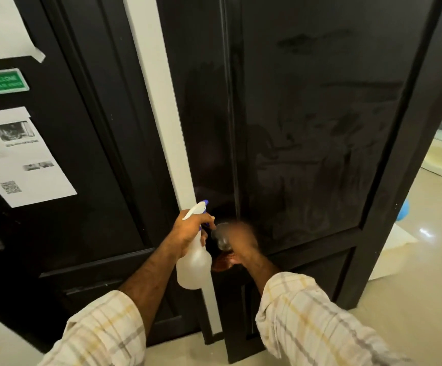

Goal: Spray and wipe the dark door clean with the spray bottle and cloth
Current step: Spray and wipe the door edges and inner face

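Wiping around the knob of the dark door.
Left hand grips the spray bottle; right hand, at 3 o'clock, is blurred, fingers unreadable; we wipe the smeared panel at 12 o'clock overlapping.

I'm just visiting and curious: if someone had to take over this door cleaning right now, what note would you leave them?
Left hand grips the spray bottle, nozzle toward the dark door.
Right hand is motion-blurred at the round door knob, with a reddish-brown cloth showing under it; its grip is unclear.
Done: the upper panel shows wipe streaks.
Left: the knob area and probably the lower panel, which shows no streaks.
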Demonstrator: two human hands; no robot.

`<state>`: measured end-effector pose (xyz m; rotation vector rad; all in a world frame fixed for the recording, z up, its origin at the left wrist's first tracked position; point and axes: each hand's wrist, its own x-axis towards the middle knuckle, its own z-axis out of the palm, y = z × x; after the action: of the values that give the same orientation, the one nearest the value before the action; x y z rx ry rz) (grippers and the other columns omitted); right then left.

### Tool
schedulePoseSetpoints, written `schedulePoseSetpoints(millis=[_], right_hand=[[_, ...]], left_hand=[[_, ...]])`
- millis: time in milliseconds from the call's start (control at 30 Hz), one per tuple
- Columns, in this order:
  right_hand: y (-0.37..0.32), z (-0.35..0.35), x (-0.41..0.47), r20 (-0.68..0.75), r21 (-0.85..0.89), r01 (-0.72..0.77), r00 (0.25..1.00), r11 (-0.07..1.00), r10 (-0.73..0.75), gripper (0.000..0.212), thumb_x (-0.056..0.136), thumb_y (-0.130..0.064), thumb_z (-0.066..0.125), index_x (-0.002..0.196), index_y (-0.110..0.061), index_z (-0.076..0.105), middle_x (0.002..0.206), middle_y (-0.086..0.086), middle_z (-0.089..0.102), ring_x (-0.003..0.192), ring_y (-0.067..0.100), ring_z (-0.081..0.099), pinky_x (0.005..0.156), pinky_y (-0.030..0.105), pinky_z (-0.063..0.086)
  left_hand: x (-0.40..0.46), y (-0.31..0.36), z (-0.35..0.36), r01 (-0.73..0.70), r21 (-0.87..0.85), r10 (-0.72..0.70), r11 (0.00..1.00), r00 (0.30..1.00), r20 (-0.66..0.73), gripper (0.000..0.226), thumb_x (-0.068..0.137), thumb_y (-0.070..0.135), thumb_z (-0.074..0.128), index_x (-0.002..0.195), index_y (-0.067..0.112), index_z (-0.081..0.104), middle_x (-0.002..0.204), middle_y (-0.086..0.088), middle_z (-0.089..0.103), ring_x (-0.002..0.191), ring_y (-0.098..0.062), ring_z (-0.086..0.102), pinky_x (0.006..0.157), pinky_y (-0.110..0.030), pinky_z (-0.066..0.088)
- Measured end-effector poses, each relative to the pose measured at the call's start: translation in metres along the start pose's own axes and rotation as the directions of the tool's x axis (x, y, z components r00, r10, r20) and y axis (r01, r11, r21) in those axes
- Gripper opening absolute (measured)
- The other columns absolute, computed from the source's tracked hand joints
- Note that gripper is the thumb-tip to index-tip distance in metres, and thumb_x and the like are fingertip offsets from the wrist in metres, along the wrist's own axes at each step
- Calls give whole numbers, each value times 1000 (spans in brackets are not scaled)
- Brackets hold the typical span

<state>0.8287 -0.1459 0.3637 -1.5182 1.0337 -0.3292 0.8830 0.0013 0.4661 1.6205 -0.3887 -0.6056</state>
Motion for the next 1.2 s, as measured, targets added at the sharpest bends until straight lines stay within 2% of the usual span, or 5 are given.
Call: schedulePoseSetpoints(millis=[300,433,533,800,1200], right_hand=[[19,-5,-24,454,-639,751,542,166,-708,56,93,-47,63,147,-36,52,148,8,46,134,32,47,115,51,46],[33,-10,-13,141,-386,643,750,662,-646,51,98,-46,56,148,-42,48,140,-6,54,124,15,57,101,36,56],[28,-13,-12,126,160,67,988,985,-88,39,103,-54,57,134,-31,66,118,-1,72,105,20,70,85,40,64],[50,-26,-28,182,370,-205,972,906,146,41,98,-53,65,108,-15,79,99,15,81,90,35,78,60,38,61],[53,-6,-50,-13,372,73,997,925,-73,61,93,-11,79,143,-33,51,119,4,67,97,28,76,75,47,66]], left_hand=[[14,4,0,-78,2,78,997,997,18,24,90,17,78,109,8,65,99,-28,76,51,-24,57,54,-36,51],[9,5,-7,-94,-37,95,995,995,16,17,92,9,76,104,10,63,96,-30,74,52,-26,54,56,-36,49],[10,6,-20,-98,-36,98,995,995,7,26,90,11,77,110,0,64,96,-31,73,50,-27,53,55,-37,49],[20,-17,-49,-80,10,80,997,997,17,46,88,19,79,122,-6,62,97,-26,75,52,-25,58,54,-36,53],[41,-62,-74,-44,-6,45,999,983,176,39,88,24,76,108,-8,68,98,-29,73,48,-24,57,54,-34,53]])
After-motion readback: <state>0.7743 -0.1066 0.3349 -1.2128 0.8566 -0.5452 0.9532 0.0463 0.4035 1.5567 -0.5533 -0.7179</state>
